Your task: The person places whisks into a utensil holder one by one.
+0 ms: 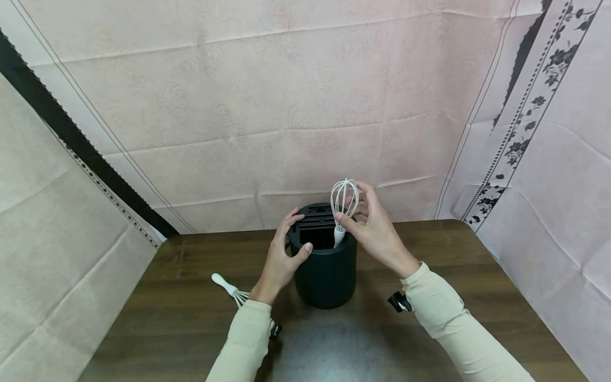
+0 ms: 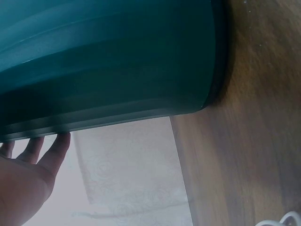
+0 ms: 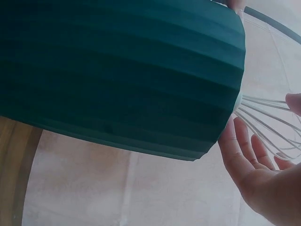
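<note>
A dark green ribbed utensil holder (image 1: 325, 278) stands upright on the table, its black slotted top facing up. My left hand (image 1: 280, 260) grips its left side at the rim, thumb over the front edge and fingers (image 2: 55, 153) along the far side. In my right hand (image 1: 379, 233), a white whisk (image 1: 339, 235) is pinched by its wires between thumb and fingers. The whisk points handle down, and the handle's lower end is inside the holder's opening, hidden in the right wrist view. A second white whisk (image 1: 224, 283) lies on the table near my left forearm, which partly covers it.
The brown wooden table (image 1: 329, 345) runs back to a pale patterned cloth (image 1: 296, 106) hanging behind it. More cloth (image 1: 563, 191) with a floral border hangs at the right.
</note>
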`<state>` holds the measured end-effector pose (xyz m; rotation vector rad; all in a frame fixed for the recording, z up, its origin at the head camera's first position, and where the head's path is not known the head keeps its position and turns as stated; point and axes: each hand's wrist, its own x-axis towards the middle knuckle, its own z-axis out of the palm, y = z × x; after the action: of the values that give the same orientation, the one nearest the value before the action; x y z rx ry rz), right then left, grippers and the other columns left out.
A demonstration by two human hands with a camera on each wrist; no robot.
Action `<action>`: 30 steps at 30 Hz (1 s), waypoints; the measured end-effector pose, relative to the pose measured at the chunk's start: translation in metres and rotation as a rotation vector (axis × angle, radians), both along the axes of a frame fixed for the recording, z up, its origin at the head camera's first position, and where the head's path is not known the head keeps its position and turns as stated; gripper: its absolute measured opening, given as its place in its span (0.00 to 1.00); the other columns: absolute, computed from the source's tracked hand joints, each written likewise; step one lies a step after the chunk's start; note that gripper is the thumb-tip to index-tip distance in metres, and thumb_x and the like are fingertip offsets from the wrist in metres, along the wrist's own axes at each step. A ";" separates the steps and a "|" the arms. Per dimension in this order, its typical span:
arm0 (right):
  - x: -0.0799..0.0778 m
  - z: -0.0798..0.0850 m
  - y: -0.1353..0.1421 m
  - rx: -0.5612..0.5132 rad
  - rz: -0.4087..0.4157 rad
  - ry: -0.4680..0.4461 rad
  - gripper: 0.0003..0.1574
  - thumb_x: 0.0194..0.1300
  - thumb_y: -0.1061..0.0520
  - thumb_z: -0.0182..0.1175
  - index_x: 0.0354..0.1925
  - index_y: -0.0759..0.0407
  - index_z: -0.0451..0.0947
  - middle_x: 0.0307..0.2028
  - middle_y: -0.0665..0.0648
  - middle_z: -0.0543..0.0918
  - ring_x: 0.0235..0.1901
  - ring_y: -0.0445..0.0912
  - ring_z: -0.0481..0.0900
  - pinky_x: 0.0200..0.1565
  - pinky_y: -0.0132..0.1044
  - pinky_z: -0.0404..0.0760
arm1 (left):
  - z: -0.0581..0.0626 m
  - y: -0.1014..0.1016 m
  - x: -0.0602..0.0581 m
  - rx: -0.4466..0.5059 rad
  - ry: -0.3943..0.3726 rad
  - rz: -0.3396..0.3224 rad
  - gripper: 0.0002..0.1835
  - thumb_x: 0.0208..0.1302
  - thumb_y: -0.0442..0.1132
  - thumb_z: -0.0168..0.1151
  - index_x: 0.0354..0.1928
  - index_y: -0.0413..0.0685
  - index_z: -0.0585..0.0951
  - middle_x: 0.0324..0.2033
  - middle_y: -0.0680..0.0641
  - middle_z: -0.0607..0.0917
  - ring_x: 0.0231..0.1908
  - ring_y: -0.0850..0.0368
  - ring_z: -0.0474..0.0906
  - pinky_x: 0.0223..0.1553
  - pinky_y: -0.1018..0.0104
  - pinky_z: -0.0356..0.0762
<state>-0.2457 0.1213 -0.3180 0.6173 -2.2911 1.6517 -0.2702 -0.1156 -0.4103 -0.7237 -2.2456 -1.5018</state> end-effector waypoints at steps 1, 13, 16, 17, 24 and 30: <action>0.000 0.000 0.000 -0.003 0.001 -0.001 0.44 0.66 0.48 0.66 0.72 0.44 0.53 0.56 0.59 0.76 0.49 0.48 0.82 0.50 0.46 0.82 | 0.000 0.000 0.000 0.001 0.000 0.000 0.33 0.65 0.54 0.61 0.71 0.61 0.66 0.75 0.55 0.58 0.71 0.57 0.58 0.63 0.39 0.65; 0.001 -0.002 -0.005 0.036 -0.022 0.080 0.44 0.65 0.55 0.68 0.72 0.53 0.56 0.57 0.61 0.76 0.50 0.52 0.83 0.51 0.51 0.82 | 0.033 0.003 0.024 0.021 -0.045 -0.031 0.32 0.64 0.38 0.61 0.70 0.44 0.67 0.75 0.48 0.59 0.71 0.45 0.59 0.64 0.35 0.63; 0.001 -0.003 -0.006 0.059 -0.035 0.100 0.45 0.64 0.55 0.68 0.72 0.53 0.56 0.56 0.60 0.77 0.46 0.50 0.84 0.48 0.47 0.83 | 0.033 0.003 0.024 0.021 -0.044 -0.032 0.31 0.64 0.38 0.61 0.70 0.44 0.67 0.75 0.46 0.59 0.71 0.46 0.58 0.64 0.33 0.62; 0.000 -0.004 -0.006 0.066 -0.038 0.110 0.44 0.64 0.55 0.68 0.72 0.53 0.56 0.55 0.61 0.77 0.45 0.50 0.84 0.47 0.46 0.83 | 0.033 0.003 0.024 0.020 -0.039 -0.032 0.31 0.64 0.38 0.61 0.70 0.44 0.67 0.75 0.45 0.59 0.71 0.45 0.58 0.63 0.33 0.62; -0.002 -0.010 -0.006 0.100 -0.060 0.182 0.45 0.64 0.54 0.68 0.72 0.53 0.56 0.55 0.61 0.78 0.43 0.48 0.83 0.48 0.47 0.82 | 0.030 0.002 0.021 0.019 -0.036 -0.036 0.32 0.64 0.38 0.61 0.70 0.43 0.67 0.75 0.43 0.59 0.71 0.44 0.58 0.63 0.34 0.62; -0.003 -0.015 -0.006 0.126 -0.082 0.235 0.42 0.63 0.53 0.69 0.69 0.54 0.60 0.55 0.58 0.79 0.49 0.51 0.81 0.51 0.46 0.81 | 0.008 0.000 0.004 -0.002 -0.021 -0.008 0.33 0.65 0.44 0.62 0.71 0.55 0.66 0.76 0.52 0.58 0.72 0.50 0.56 0.63 0.32 0.61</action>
<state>-0.2486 0.1151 -0.3326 0.6947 -2.2282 1.3290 -0.2662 -0.1159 -0.4027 -0.7213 -2.2624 -1.5185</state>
